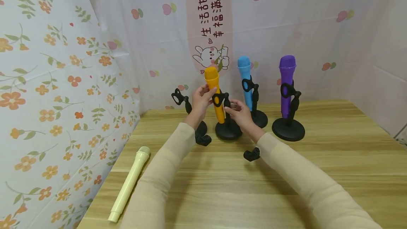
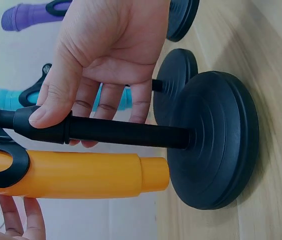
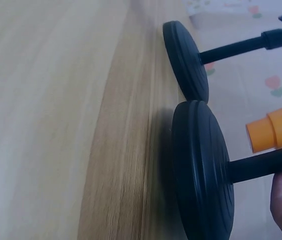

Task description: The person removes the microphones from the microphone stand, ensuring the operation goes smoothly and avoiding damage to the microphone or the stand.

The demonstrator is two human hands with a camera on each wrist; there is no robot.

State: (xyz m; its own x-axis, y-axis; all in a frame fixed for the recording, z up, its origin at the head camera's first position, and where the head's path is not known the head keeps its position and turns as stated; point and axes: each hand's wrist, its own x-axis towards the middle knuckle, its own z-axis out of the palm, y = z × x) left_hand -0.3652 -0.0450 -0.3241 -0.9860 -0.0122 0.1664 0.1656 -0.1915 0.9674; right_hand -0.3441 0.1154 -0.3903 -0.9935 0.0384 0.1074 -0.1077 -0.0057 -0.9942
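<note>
An orange microphone [image 1: 212,77] leans in the ring clip of a black desk stand [image 1: 228,133], its grille end up and its narrow tail hanging beside the pole. My left hand [image 1: 201,101] holds the microphone's upper body, thumb in front and fingers behind. Around the pole's upper part, just under the clip joint, my right hand [image 1: 240,114] has its thumb on the near side and its fingers behind. The left wrist view shows the right thumb pressed on the collar of the pole [image 2: 126,132]. The stand's round base [image 3: 201,170] rests on the table.
To the right stand a blue microphone [image 1: 244,70] and a purple microphone [image 1: 287,70], each in a black stand. A stand with a bare clip [image 1: 178,97] is behind my left hand. A pale yellow microphone [image 1: 130,183] lies at the table's left edge. Printed cloth [image 1: 152,38] hangs behind.
</note>
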